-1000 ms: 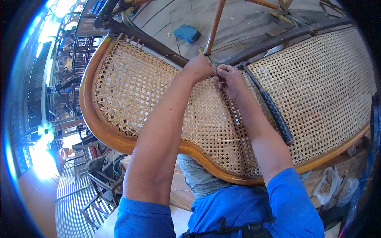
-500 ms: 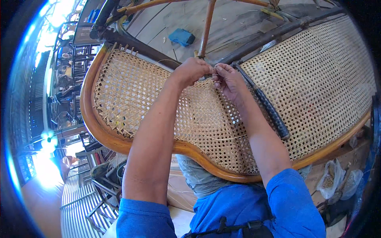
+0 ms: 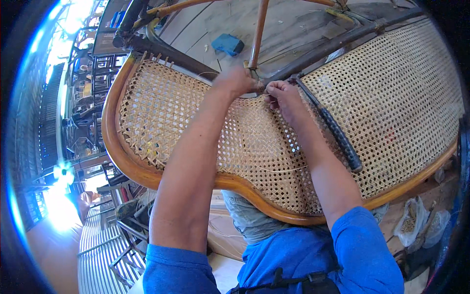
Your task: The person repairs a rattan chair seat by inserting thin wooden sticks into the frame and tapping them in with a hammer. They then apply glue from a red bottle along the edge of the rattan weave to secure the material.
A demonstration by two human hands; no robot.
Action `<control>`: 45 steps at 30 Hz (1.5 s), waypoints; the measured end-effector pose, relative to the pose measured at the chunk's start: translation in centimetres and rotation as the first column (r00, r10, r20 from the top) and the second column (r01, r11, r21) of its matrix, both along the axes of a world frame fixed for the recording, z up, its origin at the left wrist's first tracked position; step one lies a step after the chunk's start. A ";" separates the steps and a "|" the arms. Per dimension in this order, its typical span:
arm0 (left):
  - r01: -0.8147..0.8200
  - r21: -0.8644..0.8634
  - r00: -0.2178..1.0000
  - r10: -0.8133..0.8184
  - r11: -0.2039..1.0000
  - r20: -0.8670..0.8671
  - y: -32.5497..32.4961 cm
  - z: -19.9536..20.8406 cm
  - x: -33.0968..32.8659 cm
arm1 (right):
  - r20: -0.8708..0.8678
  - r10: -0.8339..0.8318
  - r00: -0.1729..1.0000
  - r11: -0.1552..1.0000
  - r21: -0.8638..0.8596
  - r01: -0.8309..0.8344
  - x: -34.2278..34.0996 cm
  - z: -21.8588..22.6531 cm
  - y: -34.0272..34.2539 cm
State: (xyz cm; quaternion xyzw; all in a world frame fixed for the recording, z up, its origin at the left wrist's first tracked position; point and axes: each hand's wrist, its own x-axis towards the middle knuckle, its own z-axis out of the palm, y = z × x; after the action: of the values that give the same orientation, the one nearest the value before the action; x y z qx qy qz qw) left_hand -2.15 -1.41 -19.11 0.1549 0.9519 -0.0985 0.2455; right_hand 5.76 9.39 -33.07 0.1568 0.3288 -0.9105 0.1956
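Observation:
A woven cane seat panel (image 3: 254, 132) in a curved, varnished wooden frame (image 3: 137, 174) stretches across my lap. At its far edge, beside a dark frame bar, both hands work close together. My left hand (image 3: 236, 82) is smeared by motion, so its fingers cannot be read. My right hand (image 3: 285, 98) has thumb and forefinger pinched together on what looks like a thin cane strand, mostly hidden by the fingers. Just right of that hand, a tool like a hammer (image 3: 338, 137) with a dark textured grip lies on the weave. A loose cane strand (image 3: 279, 170) trails over the panel.
Wooden poles (image 3: 258, 34) and dark bars (image 3: 342, 44) rise beyond the panel. A blue block-like object (image 3: 228, 44) lies on the plank floor. Clear plastic bags (image 3: 410, 223) sit at lower right. Chair frames (image 3: 132, 245) stand to the left.
My left hand has drawn slightly away from the right and is now blurred. My right hand stays pinched in nearly the same place. The whole view has shifted a little.

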 end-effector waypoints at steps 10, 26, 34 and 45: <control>0.088 -0.383 0.977 -0.154 0.920 -0.147 -1.4 0.1 0.7 | -0.357 0.167 0.919 0.656 0.736 0.167 -1.6 -1.3 -3.6; -0.142 -0.333 0.990 0.130 0.932 -0.059 -0.1 0.2 -0.6 | -0.265 0.353 0.897 0.544 0.839 0.034 -2.2 -0.4 -4.1; -0.135 -0.353 0.991 0.122 0.926 -0.061 -0.3 0.2 -0.4 | -0.198 0.362 0.911 0.485 0.875 -0.003 -2.2 0.0 -4.7; -0.196 -0.324 0.981 0.186 0.925 -0.063 -0.4 0.6 -0.2 | -0.113 0.374 0.921 0.324 0.946 -0.015 -1.6 0.9 -5.3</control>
State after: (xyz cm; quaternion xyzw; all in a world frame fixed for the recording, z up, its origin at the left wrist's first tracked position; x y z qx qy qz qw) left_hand -2.32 -1.82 -18.53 0.0169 0.9363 -0.2340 0.2613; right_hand 4.19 4.08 -32.15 0.0528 0.8300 -0.5408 0.1262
